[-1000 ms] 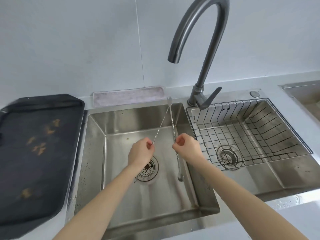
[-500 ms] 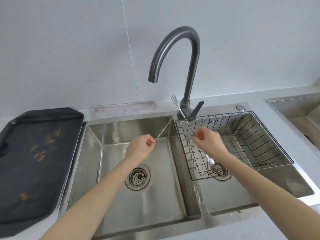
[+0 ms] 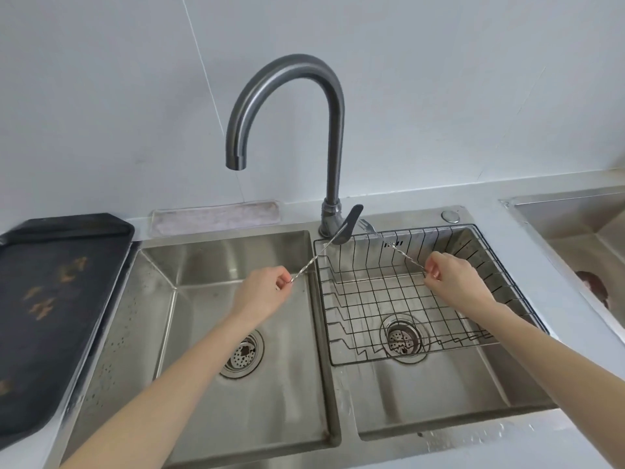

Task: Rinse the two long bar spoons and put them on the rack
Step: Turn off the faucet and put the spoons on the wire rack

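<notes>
My left hand (image 3: 262, 292) pinches one long twisted bar spoon (image 3: 309, 265) over the left basin; its thin stem slants up to the right toward the faucet base. My right hand (image 3: 453, 282) pinches the second bar spoon (image 3: 395, 247) above the black wire rack (image 3: 338, 319), its forked end (image 3: 367, 226) pointing up-left over the rack's back rim. The rack sits inside the right basin. The bowl ends of both spoons are hidden by my hands.
A grey gooseneck faucet (image 3: 333, 137) stands between the basins, spout over the left basin (image 3: 209, 384), no water running. A black tray (image 3: 50, 299) lies at the left, a grey mat (image 3: 216, 216) behind the sink. Another sink (image 3: 592, 238) is at far right.
My right hand has carried its spoon rightward from the left basin to above the rack. My left hand stays over the left basin with its spoon.
</notes>
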`<action>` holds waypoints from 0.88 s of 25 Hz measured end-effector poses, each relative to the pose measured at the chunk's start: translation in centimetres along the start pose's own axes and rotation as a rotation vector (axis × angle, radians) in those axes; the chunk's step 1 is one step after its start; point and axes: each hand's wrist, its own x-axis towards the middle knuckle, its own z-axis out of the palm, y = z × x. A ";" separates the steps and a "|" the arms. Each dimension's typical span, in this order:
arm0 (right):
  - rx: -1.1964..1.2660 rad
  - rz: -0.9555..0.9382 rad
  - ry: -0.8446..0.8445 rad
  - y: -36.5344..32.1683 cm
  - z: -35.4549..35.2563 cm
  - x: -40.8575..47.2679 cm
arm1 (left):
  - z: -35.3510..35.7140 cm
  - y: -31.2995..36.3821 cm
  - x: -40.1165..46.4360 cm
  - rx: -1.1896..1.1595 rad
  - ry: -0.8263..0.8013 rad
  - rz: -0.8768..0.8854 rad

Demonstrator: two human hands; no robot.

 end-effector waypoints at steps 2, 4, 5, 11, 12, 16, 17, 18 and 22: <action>-0.027 0.009 -0.034 1.1 0.4 0.4 | 0.4 0.7 0.1 0.016 0.002 0.007; -0.085 -0.009 -0.070 1.9 0.9 1.1 | 0.6 1.4 0.4 0.037 0.010 0.025; -0.122 -0.024 -0.089 2.2 1.1 1.5 | 0.7 1.7 0.5 0.052 0.016 0.034; -0.299 -0.137 -0.150 3.0 2.6 4.2 | 1.5 2.6 1.8 0.115 0.006 0.074; -0.326 -0.158 -0.156 3.2 3.0 4.7 | 1.8 2.8 2.1 0.122 0.002 0.074; -0.413 -0.217 -0.161 3.9 4.6 6.1 | 2.4 3.1 2.8 0.135 -0.017 0.071; -0.420 -0.213 -0.163 4.2 4.9 6.4 | 2.6 3.1 3.0 0.139 -0.024 0.066; -0.423 -0.207 -0.167 4.4 5.2 6.6 | 2.7 3.1 3.2 0.142 -0.029 0.061; -0.418 -0.201 -0.162 5.1 6.3 7.4 | 3.3 3.0 3.8 0.166 -0.039 0.036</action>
